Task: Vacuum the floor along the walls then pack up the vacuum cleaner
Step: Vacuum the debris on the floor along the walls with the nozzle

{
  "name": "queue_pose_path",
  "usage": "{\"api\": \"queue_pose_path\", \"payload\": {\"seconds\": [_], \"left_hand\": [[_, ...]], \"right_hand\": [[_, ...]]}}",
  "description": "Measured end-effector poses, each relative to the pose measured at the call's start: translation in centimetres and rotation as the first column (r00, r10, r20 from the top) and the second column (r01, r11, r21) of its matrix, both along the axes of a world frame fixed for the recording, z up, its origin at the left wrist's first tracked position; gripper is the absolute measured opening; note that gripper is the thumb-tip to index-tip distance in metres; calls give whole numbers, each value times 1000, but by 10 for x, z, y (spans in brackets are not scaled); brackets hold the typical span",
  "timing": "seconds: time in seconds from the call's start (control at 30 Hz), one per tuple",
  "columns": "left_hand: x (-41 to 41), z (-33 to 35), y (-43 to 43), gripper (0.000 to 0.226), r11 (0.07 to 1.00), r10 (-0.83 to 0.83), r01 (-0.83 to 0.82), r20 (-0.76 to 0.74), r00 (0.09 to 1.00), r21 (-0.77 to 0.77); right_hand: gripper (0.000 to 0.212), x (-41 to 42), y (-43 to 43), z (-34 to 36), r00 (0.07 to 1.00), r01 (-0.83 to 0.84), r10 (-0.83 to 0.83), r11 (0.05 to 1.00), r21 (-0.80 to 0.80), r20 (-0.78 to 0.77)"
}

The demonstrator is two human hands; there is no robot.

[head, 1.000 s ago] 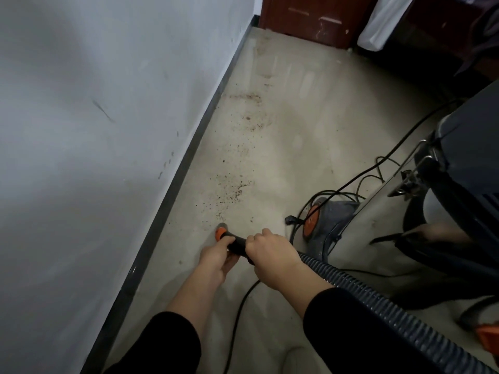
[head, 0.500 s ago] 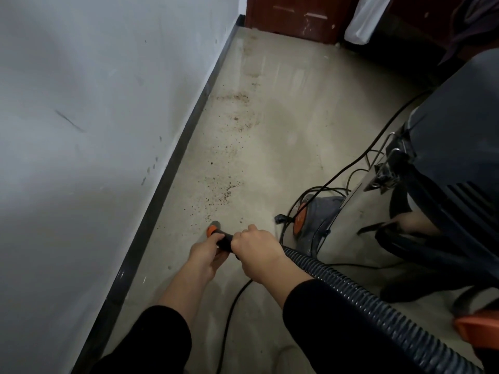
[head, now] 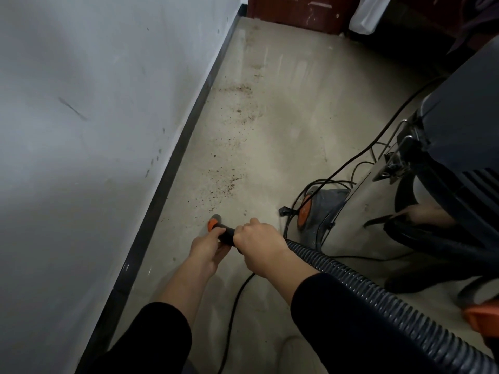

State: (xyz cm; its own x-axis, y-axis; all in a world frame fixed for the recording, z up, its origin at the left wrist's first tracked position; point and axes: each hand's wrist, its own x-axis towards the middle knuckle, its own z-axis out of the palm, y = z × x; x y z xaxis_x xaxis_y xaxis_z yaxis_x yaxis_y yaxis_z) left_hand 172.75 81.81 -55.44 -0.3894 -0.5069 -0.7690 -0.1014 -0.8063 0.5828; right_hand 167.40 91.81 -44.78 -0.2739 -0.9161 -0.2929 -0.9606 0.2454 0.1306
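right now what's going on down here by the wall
A person is vacuuming along the wall. The left hand and right hand both grip the black nozzle at the end of the ribbed hose, its orange tip low by the dark baseboard. Brown crumbs lie scattered ahead, not yet picked up. The vacuum cleaner stands to the right.

two hands: one left hand [head: 206, 251], one right hand [head: 259, 245]. one orange-tipped nozzle [head: 222, 232], one ribbed hose [head: 378, 294], one vacuum cleaner [head: 459, 147], one wall [head: 81, 157]
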Motion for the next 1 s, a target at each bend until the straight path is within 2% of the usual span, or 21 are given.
{"api": "queue_pose_path", "payload": {"seconds": [0.37, 0.9, 1.0], "left_hand": [[32, 2, -9, 35, 999, 26, -25, 51, 998, -26], [81, 10, -25, 26, 992, 121, -120, 42, 992, -39], [87, 10, -30, 30, 989, 143, -140, 48, 989, -50]], "right_hand": [[26, 27, -8, -2, 998, -62, 62, 998, -8, 2], [28, 61, -35, -7, 988, -154, 154, 988, -16, -3], [29, 66, -41, -8, 985, -173, 173, 984, -27, -6]]}}
